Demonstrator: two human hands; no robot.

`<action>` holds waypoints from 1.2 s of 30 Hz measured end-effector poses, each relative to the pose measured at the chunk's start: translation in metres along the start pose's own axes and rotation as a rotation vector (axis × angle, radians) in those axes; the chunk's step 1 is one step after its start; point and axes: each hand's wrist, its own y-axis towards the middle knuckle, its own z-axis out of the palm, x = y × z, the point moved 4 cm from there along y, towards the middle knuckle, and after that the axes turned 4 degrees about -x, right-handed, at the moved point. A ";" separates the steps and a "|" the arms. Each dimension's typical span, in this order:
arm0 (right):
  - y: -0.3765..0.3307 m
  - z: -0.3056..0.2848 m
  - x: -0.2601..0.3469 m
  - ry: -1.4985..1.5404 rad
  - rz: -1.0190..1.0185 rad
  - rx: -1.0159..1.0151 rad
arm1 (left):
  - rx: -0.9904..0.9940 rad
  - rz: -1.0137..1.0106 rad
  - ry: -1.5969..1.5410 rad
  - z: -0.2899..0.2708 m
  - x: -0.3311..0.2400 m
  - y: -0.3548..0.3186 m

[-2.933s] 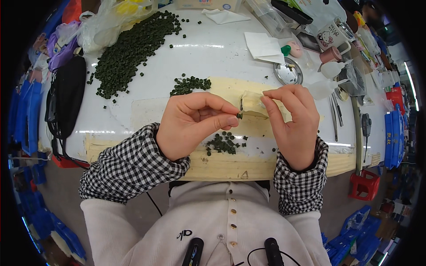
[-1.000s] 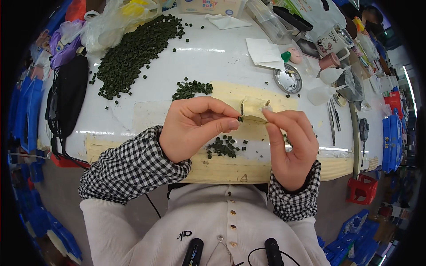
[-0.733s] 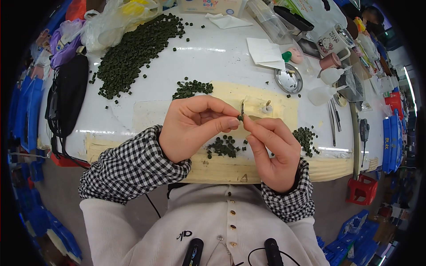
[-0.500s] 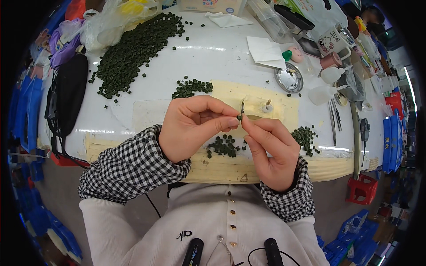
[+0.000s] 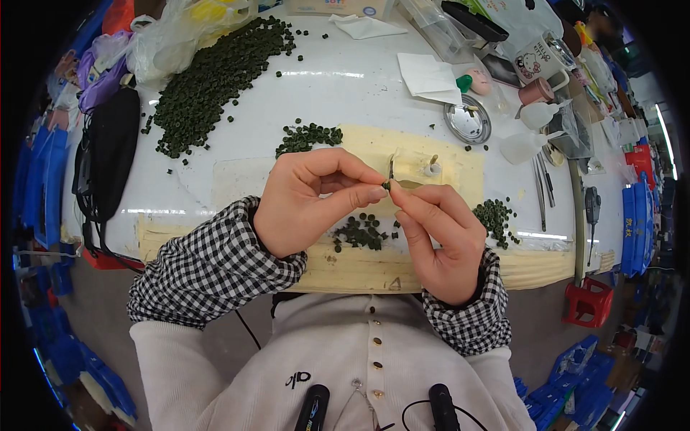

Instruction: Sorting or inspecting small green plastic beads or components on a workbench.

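Observation:
Thumb and forefinger of my left hand (image 5: 305, 201) pinch a small dark green ring-like piece (image 5: 387, 186). The fingertips of my right hand (image 5: 447, 237) meet it from the other side, closed together, and partly cover it. Just beyond the fingertips a thin dark blade-like strip (image 5: 392, 167) stands up from a cream-coloured board (image 5: 366, 140). Whether the piece touches the strip is hard to make out. Below my hands lies a small heap of green pieces (image 5: 359, 233), some of them looking like thin scraps.
A big pile of green pieces (image 5: 208, 86) covers the far left. Smaller heaps (image 5: 309, 138) sit beyond my left hand and right of my right hand (image 5: 494, 221). A round metal dish (image 5: 467, 123), squeeze bottles (image 5: 521, 147), tweezers (image 5: 539, 194) and a mug (image 5: 539, 61) stand right.
Both hands stay nearly in place, fingertips together at the small green piece. The whole view has shifted very slightly upward.

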 end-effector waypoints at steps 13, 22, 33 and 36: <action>-0.035 -0.059 -0.033 -0.252 0.134 -0.019 | 0.339 0.076 0.553 0.003 0.004 0.002; -0.049 -0.046 -0.026 -0.490 -0.061 0.093 | 0.169 0.151 0.584 -0.021 -0.016 0.017; -0.045 -0.041 -0.025 -0.452 -0.032 0.105 | 0.144 0.173 0.981 -0.048 -0.020 0.017; -0.045 -0.043 -0.024 -0.267 0.041 0.009 | 0.167 0.200 1.024 -0.043 -0.015 0.017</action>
